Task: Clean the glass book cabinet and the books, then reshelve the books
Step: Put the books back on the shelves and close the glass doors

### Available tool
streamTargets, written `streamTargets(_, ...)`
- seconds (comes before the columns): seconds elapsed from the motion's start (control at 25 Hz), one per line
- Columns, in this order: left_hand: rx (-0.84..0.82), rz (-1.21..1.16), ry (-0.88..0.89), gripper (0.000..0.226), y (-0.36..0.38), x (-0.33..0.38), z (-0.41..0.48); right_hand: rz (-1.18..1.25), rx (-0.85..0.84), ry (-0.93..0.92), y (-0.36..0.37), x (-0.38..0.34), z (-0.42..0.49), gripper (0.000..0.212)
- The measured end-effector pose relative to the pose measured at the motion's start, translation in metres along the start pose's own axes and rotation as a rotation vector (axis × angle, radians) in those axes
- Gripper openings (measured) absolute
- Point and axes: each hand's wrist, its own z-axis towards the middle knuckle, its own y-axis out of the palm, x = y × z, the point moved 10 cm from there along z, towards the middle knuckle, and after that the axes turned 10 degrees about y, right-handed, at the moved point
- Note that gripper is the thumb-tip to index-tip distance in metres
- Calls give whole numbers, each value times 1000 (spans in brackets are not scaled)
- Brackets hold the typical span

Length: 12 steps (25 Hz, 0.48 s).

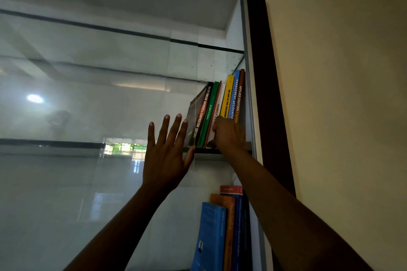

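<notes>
Right hand (228, 132) curls round the lower spines of the leaning books (222, 105) at the right end of the upper glass shelf (211, 150); left hand (165, 156) lies flat, fingers spread, on the sliding glass pane (88, 94). Best to brace the slanting row while drawing one out, lest the rest topple.

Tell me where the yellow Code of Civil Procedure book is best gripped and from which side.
Probably the spine top of the yellow book, coming from the front. It stands almost upright, wedged between the white Family Law book and the blue Management Accounting book, so only spine and top edge are free, and the right hand covers its lower end.
</notes>
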Motion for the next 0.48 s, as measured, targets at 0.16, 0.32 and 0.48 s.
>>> streamTargets(0.16,10,-11,5,70,0,0,-1,-320,162,-376,1,-25,-17,35)
streamTargets(0.32,33,-4,14,71,-2,1,-1,-440,39,-826,16,-46,-39,61)
streamTargets(0.48,39,7,19,70,-2,1,-1,-751,-318,-879,30,-40,-23,59)
